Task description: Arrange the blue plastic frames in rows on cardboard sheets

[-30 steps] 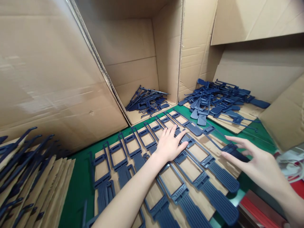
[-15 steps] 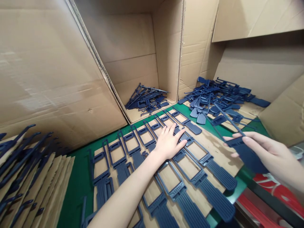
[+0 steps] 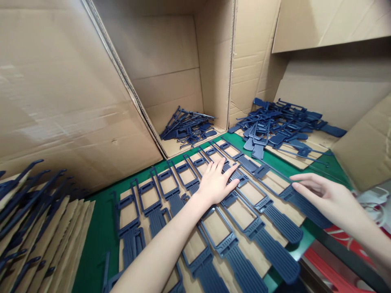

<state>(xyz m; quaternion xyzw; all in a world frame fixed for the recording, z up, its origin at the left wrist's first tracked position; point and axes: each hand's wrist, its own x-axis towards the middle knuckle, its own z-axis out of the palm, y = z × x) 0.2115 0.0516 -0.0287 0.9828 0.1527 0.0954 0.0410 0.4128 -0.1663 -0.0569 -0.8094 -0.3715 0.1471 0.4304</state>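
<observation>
My left hand (image 3: pixel 217 182) lies palm down with fingers spread over dark blue plastic frames with ribbed paddles, at the middle of a cardboard sheet (image 3: pixel 276 183). At the sheet's right edge, my right hand (image 3: pixel 325 197) has thumb and forefinger pinched at the corner of another frame with a paddle (image 3: pixel 308 205). That part lies nearly flat, its paddle overhanging the edge; its far end rests beside the neighbouring paddles. Similar parts (image 3: pixel 224 234) stand in two rows, a nearer and a farther one, partly covered by my left forearm.
Loose blue parts form one pile (image 3: pixel 189 128) inside a cardboard box and a larger pile (image 3: pixel 281 122) at the back right. Cardboard sheets (image 3: pixel 69 240) with blue parts between them stack at the left. Cardboard walls surround the green table (image 3: pixel 99 228); red items lie below its right edge.
My right hand has brought the held part down and left onto the cardboard's right edge, turning it from tilted to nearly flat. My left hand has stayed in place.
</observation>
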